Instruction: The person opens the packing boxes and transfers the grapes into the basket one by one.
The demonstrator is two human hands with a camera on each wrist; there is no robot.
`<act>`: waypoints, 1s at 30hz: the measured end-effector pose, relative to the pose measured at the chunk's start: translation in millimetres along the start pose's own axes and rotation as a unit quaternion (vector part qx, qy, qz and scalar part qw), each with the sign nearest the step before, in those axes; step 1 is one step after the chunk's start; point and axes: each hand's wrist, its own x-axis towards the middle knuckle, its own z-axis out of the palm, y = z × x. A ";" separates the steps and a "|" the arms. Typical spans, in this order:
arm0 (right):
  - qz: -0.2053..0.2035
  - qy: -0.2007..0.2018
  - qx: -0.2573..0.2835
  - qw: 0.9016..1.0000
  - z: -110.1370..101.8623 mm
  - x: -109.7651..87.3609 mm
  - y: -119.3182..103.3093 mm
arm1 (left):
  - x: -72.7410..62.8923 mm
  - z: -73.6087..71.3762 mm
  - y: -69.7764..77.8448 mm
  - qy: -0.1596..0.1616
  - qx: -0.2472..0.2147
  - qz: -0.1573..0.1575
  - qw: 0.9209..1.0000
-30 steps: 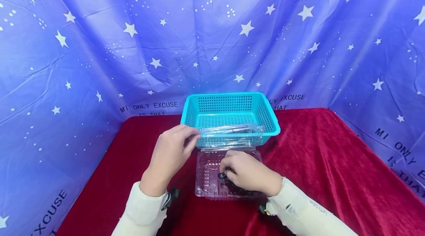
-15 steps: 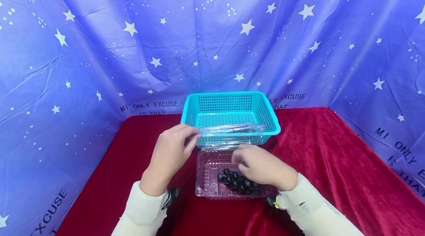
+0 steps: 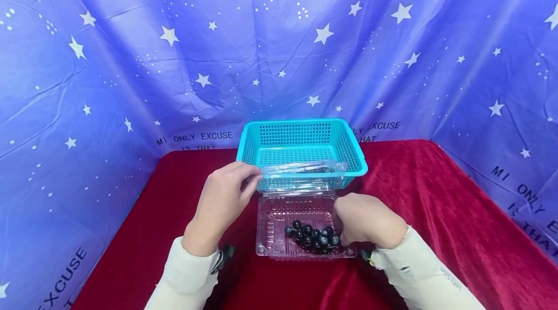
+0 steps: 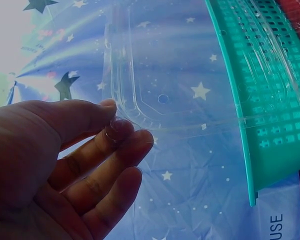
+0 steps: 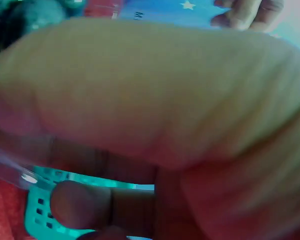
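Observation:
A clear plastic clamshell box (image 3: 270, 247) lies with its lid raised. A bunch of dark grapes (image 3: 311, 236) sits in the base, toward the right. My left hand (image 3: 228, 198) pinches the left corner of the lid (image 4: 132, 95) between thumb and fingers, as the left wrist view shows up close. My right hand (image 3: 370, 218) holds the right side wall of the base, its thumb on the inner side beside the grapes. Its other fingers are hidden in the head view. In the right wrist view the thumb (image 5: 115, 90) fills much of the frame, with clear plastic by the fingertips.
A turquoise mesh basket (image 3: 358, 155) stands right behind the box, and the raised lid overlaps its front wall. Dark red velvet cloth (image 3: 418, 193) covers the table. Blue star-printed curtains (image 3: 244, 58) hang at the back and both sides.
My right hand has left the grapes, letting them go, and moved right to the box's side wall. The grapes show fully now. The left hand stays on the lid.

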 end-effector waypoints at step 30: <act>-0.128 0.069 0.019 0.989 12.7 13.3 -1.5 | -0.4 -1.9 1.1 -0.005 -0.003 -0.007 1.000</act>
